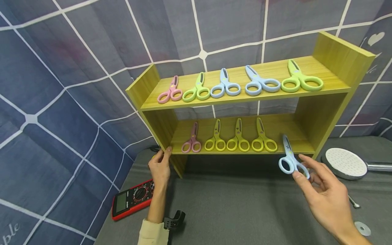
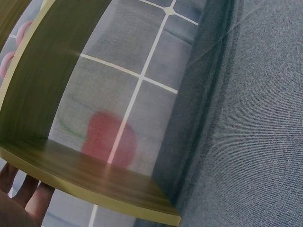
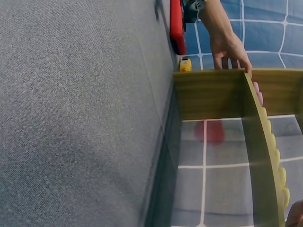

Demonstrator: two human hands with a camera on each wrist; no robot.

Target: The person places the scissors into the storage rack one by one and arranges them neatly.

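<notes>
My right hand (image 1: pixel 327 194) pinches light-blue scissors (image 1: pixel 289 158) by one handle loop, between thumb and fingers. Their blades point up and back, over the right end of the lower board of a two-tier wooden shelf (image 1: pixel 245 102). At the shelf's lower left, my left hand (image 1: pixel 160 170) grips the side panel, thumb on the front edge; its fingers (image 2: pixel 40 201) lie along the outer face in the left wrist view. Pink scissors (image 1: pixel 192 139) and several yellow scissors (image 1: pixel 238 136) lie in a row on the lower board, handles at the front edge.
On the upper board lie pink scissors (image 1: pixel 170 91), blue scissors (image 1: pixel 225 84) and green scissors (image 1: pixel 299 78), among others. A red multimeter (image 1: pixel 133 199) is at left on the grey surface; a shower head (image 1: pixel 346 163) and a metal washer (image 1: pixel 362 228) are at right. A checked curtain (image 1: pixel 92 44) hangs behind.
</notes>
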